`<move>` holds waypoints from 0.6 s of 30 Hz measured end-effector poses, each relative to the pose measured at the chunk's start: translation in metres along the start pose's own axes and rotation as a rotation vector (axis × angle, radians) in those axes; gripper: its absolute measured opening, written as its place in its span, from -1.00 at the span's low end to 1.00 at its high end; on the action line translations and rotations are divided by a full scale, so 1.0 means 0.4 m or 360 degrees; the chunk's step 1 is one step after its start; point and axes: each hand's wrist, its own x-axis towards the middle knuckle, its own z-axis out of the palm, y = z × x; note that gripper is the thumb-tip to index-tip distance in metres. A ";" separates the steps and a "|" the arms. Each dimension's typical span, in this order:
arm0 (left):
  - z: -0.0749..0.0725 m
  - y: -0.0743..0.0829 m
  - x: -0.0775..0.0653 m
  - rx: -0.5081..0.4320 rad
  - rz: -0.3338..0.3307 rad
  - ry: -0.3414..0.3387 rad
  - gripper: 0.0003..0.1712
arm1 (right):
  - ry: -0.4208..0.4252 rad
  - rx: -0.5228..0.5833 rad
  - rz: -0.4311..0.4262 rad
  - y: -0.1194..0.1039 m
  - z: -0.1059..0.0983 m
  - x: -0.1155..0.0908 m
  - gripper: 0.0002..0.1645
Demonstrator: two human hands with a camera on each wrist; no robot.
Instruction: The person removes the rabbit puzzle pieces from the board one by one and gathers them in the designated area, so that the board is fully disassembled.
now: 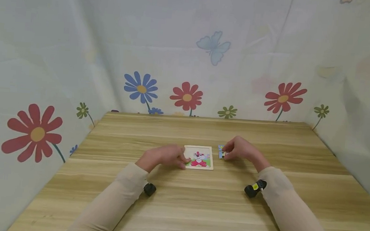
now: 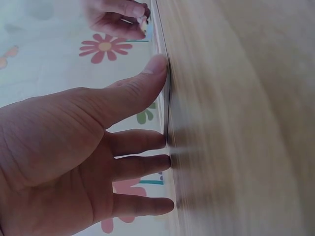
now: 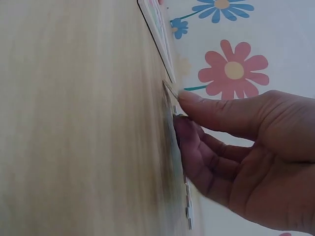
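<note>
A shallow wooden puzzle tray lies on the table with a pink and white cartoon animal picture inside; its upper left part shows pale bare wood. My left hand touches the tray's left side. In the left wrist view the thumb rests at the tray's edge, and the other fingers reach straight down toward the table. Right of the tray, my right hand pinches a thin puzzle piece between thumb and forefinger, tilted against the table. Blue-printed puzzle pieces lie by that hand, partly hidden by its fingers.
The wood-grain table extends around both hands. A white curtain printed with flowers and a butterfly hangs behind it and along the sides. Small black cameras sit at both wrists.
</note>
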 end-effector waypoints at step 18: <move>0.003 -0.004 0.004 0.0022 -0.0023 0.0000 -0.54 | -0.0026 -0.0151 -0.0009 0.006 0.004 0.004 -0.71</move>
